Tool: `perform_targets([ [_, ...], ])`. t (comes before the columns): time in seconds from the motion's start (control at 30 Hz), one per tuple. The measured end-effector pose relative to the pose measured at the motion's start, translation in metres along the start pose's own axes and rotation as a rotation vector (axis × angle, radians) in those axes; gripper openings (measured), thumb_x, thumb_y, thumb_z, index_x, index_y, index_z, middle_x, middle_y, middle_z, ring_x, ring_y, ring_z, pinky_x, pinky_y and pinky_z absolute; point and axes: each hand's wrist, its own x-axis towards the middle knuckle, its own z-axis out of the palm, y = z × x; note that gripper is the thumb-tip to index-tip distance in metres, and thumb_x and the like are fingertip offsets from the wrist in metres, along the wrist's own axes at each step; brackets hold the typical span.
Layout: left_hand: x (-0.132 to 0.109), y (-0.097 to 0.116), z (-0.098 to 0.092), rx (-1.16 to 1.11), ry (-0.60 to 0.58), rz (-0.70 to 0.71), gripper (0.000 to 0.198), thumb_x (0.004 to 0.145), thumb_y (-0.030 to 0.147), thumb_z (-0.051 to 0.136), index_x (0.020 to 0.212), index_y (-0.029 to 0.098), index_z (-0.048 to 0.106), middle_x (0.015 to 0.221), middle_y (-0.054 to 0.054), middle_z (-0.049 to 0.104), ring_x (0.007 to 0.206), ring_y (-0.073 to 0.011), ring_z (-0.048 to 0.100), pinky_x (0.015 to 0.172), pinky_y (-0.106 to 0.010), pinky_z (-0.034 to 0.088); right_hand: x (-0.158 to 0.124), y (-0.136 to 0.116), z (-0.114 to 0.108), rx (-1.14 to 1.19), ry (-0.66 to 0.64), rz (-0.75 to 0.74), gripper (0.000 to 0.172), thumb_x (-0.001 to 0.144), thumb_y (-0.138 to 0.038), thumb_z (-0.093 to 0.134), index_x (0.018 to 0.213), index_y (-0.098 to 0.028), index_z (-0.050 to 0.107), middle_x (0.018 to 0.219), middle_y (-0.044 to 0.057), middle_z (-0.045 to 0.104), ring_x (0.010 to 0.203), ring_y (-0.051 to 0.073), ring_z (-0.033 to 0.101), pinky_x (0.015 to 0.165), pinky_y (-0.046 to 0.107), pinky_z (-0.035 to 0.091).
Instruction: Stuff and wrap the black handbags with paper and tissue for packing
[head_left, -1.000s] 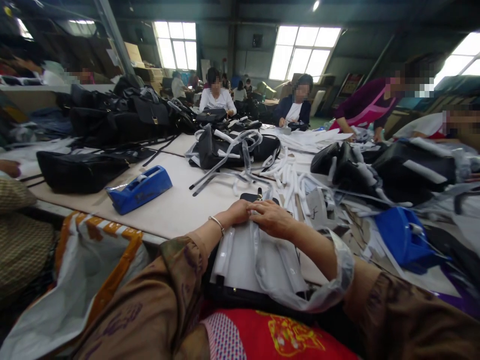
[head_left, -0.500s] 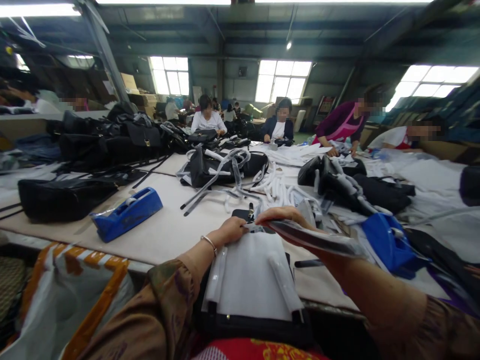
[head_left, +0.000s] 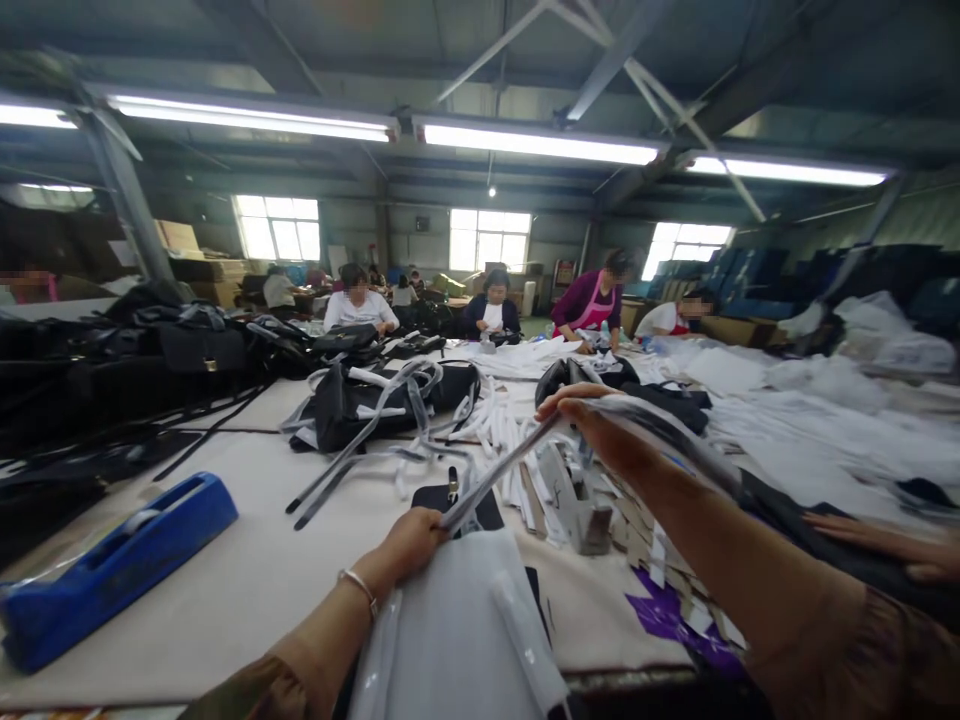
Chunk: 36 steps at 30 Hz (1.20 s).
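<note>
A black handbag lies before me with a white foam sheet (head_left: 457, 610) over its front and a foam roll (head_left: 517, 625) along one side. Its dark flap (head_left: 435, 495), with a metal clasp (head_left: 453, 485), points away from me. My left hand (head_left: 416, 542) is closed on the near end of a strap (head_left: 502, 468) wrapped in clear plastic, at the bag's top edge. Farther up and to the right, my right hand (head_left: 589, 420) is closed around the same strap, which runs taut between both hands. The rest of the strap trails back over my right forearm.
A blue tape dispenser (head_left: 120, 560) stands at left. Beyond the hands lie a wrapped black bag (head_left: 390, 405) and white foam strips (head_left: 502, 430). Cardboard pieces and purple plastic (head_left: 679, 620) lie at right. A co-worker's hand (head_left: 885, 540) rests on black material at far right.
My right hand has moved up and away from my left, drawing the strap out between them. The view has tilted up and turned right.
</note>
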Motion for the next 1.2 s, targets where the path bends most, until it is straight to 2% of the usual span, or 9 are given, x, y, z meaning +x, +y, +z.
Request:
perform_targets([
  [0.17, 0.000, 0.002, 0.000, -0.008, 0.007, -0.006, 0.018, 0.080, 0.025, 0.056, 0.075, 0.019, 0.072, 0.074, -0.001, 0.072, 0.075, -0.0193, 0.064, 0.065, -0.024, 0.037, 0.025, 0.015, -0.041, 0.211, 0.176, 0.080, 0.032, 0.073, -0.048, 0.079, 0.080, -0.019, 0.067, 0.078, 0.003, 0.075, 0.071, 0.022, 0.073, 0.069, 0.036, 0.061],
  [0.47, 0.004, 0.002, 0.001, -0.013, 0.000, -0.005, 0.018, 0.079, 0.023, 0.054, 0.072, 0.020, 0.071, 0.075, -0.001, 0.073, 0.078, -0.0201, 0.066, 0.066, -0.024, 0.037, 0.046, 0.034, -0.118, 0.165, 0.554, 0.050, 0.036, 0.070, -0.047, 0.080, 0.084, -0.019, 0.062, 0.068, 0.005, 0.072, 0.059, 0.021, 0.071, 0.051, 0.030, 0.056],
  [0.63, 0.005, 0.004, 0.000, 0.009, 0.001, -0.001, 0.018, 0.078, 0.022, 0.054, 0.071, 0.020, 0.071, 0.076, -0.001, 0.073, 0.080, -0.0209, 0.067, 0.067, -0.024, 0.039, 0.047, 0.021, -0.163, 0.168, 0.741, -0.005, 0.029, 0.076, -0.043, 0.074, 0.085, -0.022, 0.057, 0.065, 0.002, 0.072, 0.052, 0.016, 0.068, 0.047, 0.025, 0.053],
  [0.73, 0.004, 0.006, -0.001, -0.012, 0.008, -0.003, 0.018, 0.078, 0.024, 0.054, 0.070, 0.021, 0.070, 0.075, 0.000, 0.073, 0.081, -0.0223, 0.067, 0.070, -0.025, 0.041, 0.042, 0.007, -0.172, 0.176, 0.745, -0.021, 0.024, 0.079, -0.038, 0.072, 0.087, -0.022, 0.057, 0.067, 0.001, 0.072, 0.052, 0.015, 0.067, 0.050, 0.024, 0.052],
  [0.87, 0.004, 0.009, -0.005, -0.027, 0.010, -0.008, 0.019, 0.076, 0.023, 0.053, 0.069, 0.021, 0.070, 0.075, 0.000, 0.072, 0.083, -0.0241, 0.067, 0.074, -0.028, 0.044, 0.030, -0.006, -0.145, 0.222, 0.649, -0.014, 0.028, 0.077, -0.039, 0.076, 0.089, -0.020, 0.060, 0.069, 0.001, 0.072, 0.055, 0.016, 0.068, 0.052, 0.027, 0.055],
  [1.0, 0.003, 0.028, -0.030, -0.019, -0.016, 0.021, 0.030, 0.067, 0.015, 0.054, 0.089, 0.019, 0.073, 0.088, -0.002, 0.074, 0.091, -0.0251, 0.067, 0.083, -0.031, 0.048, 0.008, -0.011, -0.081, 0.391, 0.496, 0.060, 0.036, 0.074, -0.046, 0.079, 0.091, -0.020, 0.061, 0.072, 0.001, 0.072, 0.059, 0.018, 0.070, 0.054, 0.031, 0.057],
  [1.1, -0.010, 0.068, -0.063, -0.091, 0.123, 0.206, 0.057, 0.062, 0.010, 0.056, 0.117, 0.020, 0.068, 0.120, -0.007, 0.069, 0.117, -0.0278, 0.059, 0.104, -0.035, 0.041, -0.013, -0.015, -0.025, 0.461, 0.363, 0.142, 0.036, 0.077, -0.050, 0.076, 0.089, -0.019, 0.064, 0.074, 0.003, 0.073, 0.065, 0.020, 0.071, 0.061, 0.034, 0.059],
  [1.17, -0.024, 0.105, -0.082, -0.202, 0.255, 0.333, 0.059, 0.066, 0.012, 0.056, 0.124, 0.020, 0.064, 0.133, -0.008, 0.063, 0.127, -0.0278, 0.053, 0.113, -0.039, 0.034, -0.027, -0.017, 0.010, 0.426, 0.256, 0.164, 0.036, 0.083, -0.053, 0.069, 0.087, -0.018, 0.068, 0.075, 0.005, 0.073, 0.068, 0.021, 0.071, 0.068, 0.037, 0.058],
  [1.2, -0.032, 0.125, -0.089, -0.287, 0.252, 0.398, 0.056, 0.072, 0.014, 0.055, 0.127, 0.022, 0.062, 0.134, -0.008, 0.062, 0.127, -0.0267, 0.053, 0.112, -0.039, 0.035, -0.033, -0.019, 0.026, 0.392, 0.213, 0.161, 0.036, 0.085, -0.054, 0.066, 0.087, -0.018, 0.070, 0.079, 0.007, 0.074, 0.073, 0.022, 0.071, 0.073, 0.038, 0.058],
])
